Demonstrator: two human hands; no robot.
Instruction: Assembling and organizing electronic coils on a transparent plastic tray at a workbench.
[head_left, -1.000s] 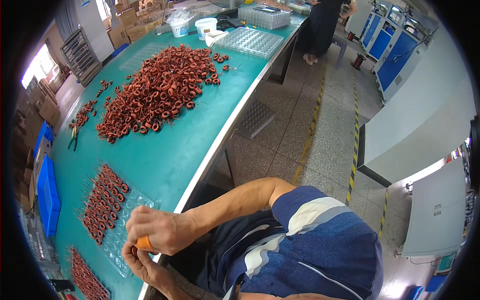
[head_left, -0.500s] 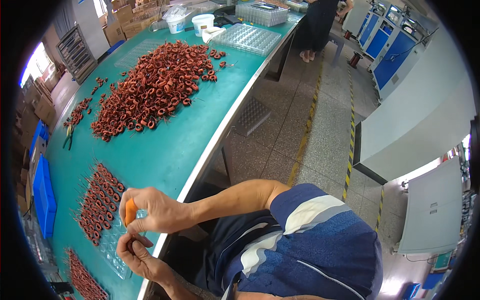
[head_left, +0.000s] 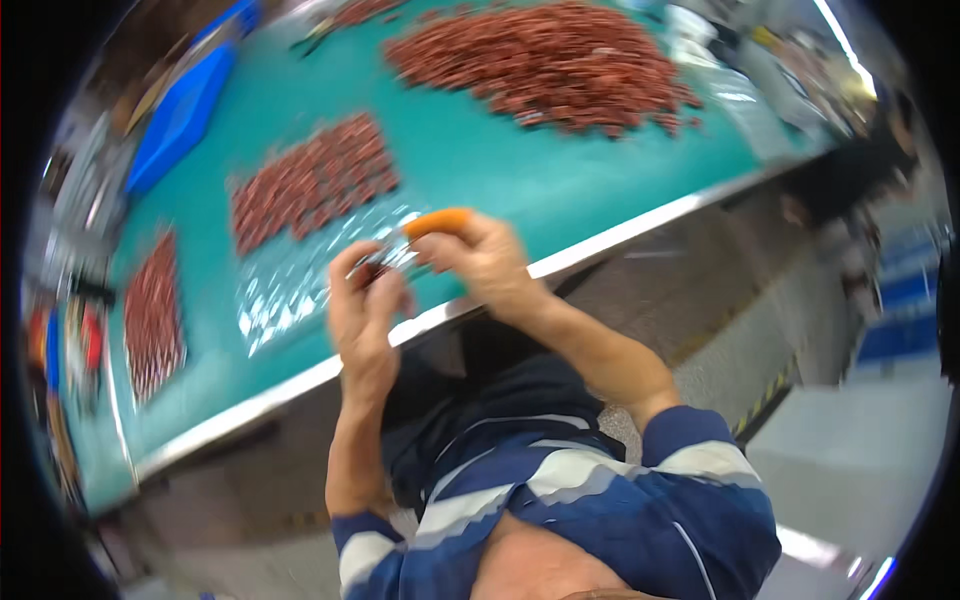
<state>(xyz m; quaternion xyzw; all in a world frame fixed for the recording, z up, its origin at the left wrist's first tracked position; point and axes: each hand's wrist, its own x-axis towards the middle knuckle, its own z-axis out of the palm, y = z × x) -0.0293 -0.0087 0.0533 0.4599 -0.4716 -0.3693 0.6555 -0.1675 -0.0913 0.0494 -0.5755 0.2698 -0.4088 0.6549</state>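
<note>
At the near edge of the table my left hand (head_left: 362, 315) pinches a small red-brown wound ring coil (head_left: 372, 268), partly hidden by the fingers. My right hand (head_left: 485, 262) meets it from the right, fingers pressed together close to the coil; motion blur hides what they grip. An orange finger sleeve (head_left: 438, 222) covers its index finger. Below and beyond both hands lies a clear plastic tray (head_left: 285, 300) with shiny pockets. Rows of red-brown coils (head_left: 315, 180) fill its far part, while the near part shows bare pockets.
A large heap of coils (head_left: 545, 65) covers the far middle of the green table (head_left: 460, 150). Another block of coils (head_left: 155, 315) lies at the left. A blue bin (head_left: 185, 115) stands along the far left edge, with pliers (head_left: 315, 38) nearby. White containers (head_left: 690, 35) are at the far right.
The view has swung round, shifting the table and heap across the picture and blurring it. Both hands stay together at the coil, with the right hand now slightly further from the left.
</note>
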